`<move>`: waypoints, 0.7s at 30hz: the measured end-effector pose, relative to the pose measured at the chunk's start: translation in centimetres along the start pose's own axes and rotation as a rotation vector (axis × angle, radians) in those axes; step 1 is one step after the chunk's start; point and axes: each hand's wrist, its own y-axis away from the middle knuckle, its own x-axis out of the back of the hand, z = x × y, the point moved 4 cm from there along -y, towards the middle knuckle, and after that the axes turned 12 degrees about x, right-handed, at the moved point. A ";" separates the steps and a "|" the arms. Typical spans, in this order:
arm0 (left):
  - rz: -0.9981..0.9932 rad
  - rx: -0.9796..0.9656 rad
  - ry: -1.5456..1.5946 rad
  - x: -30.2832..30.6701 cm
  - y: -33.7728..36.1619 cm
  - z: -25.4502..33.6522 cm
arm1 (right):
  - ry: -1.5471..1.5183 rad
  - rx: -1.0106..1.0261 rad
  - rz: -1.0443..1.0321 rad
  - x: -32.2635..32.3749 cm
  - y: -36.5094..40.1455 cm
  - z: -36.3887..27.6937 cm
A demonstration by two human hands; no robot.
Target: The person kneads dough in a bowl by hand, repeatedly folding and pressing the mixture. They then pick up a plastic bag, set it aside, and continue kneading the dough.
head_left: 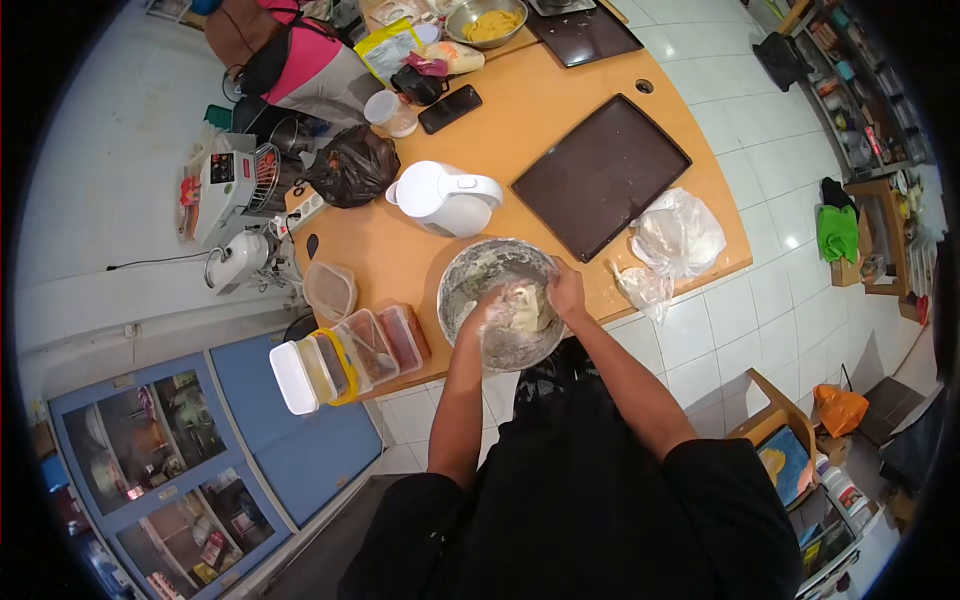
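The right hand (566,291) was clamped on the rim of a flour-smeared mixing bowl (484,261), at its right side, while the left hand (489,312), coated in white, was down inside against a lump of pale dough (525,309); whether its fingers had closed on the dough I could not tell. The dough lay in the bowl, toward its right side, between the two hands. The bowl was at the near edge of a wooden table (510,110), in front of the person's body. Just beyond it stood a white kettle (440,196), and to the right of that lay a dark baking tray (603,175), with a clear plastic bag (678,235) of white stuff near its lower corner. To the left, a row of lidded containers (350,355) sat along the table edge, near a clear tub (330,289). Farther back were a black plastic bag (352,168), a phone (450,109) and a metal bowl (460,24) holding a yellow mass. Another person (312,62) in pink was at the far left side.
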 end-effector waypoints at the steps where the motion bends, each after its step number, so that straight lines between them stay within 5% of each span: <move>1: -0.037 0.104 0.374 -0.7 1.1 1.6 | -0.007 0.015 0.014 0.1 -0.2 0.7; 4: 0.211 -0.063 0.670 -1.5 2.2 1.6 | -0.006 0.021 0.041 0.1 -0.2 1.4; 5: 0.348 -0.315 0.503 -1.7 2.9 1.7 | 0.001 0.009 0.040 0.0 -0.2 1.5; 8: 0.344 -0.325 1.078 -1.8 2.9 1.3 | -0.039 0.011 0.041 0.4 0.1 1.0; 9: 0.183 -0.401 1.208 -2.2 3.7 2.6 | -0.062 0.019 0.043 0.5 0.2 0.9; 12: 0.388 -0.136 0.936 -2.8 3.2 3.3 | -0.034 0.021 0.084 0.6 0.4 1.0; 13: 0.490 -0.350 0.715 -1.5 0.6 -0.9 | -0.032 0.010 0.087 0.6 0.5 1.0; 15: 0.671 -0.202 0.282 -3.3 1.8 0.7 | -0.033 -0.008 0.083 0.1 0.4 1.0; 18: 0.843 0.149 0.169 -4.4 2.9 3.6 | -0.102 0.067 0.126 0.0 0.5 0.7; 21: 0.985 0.134 -1.183 -6.3 3.0 1.7 | -0.042 0.016 0.112 -0.1 0.7 0.9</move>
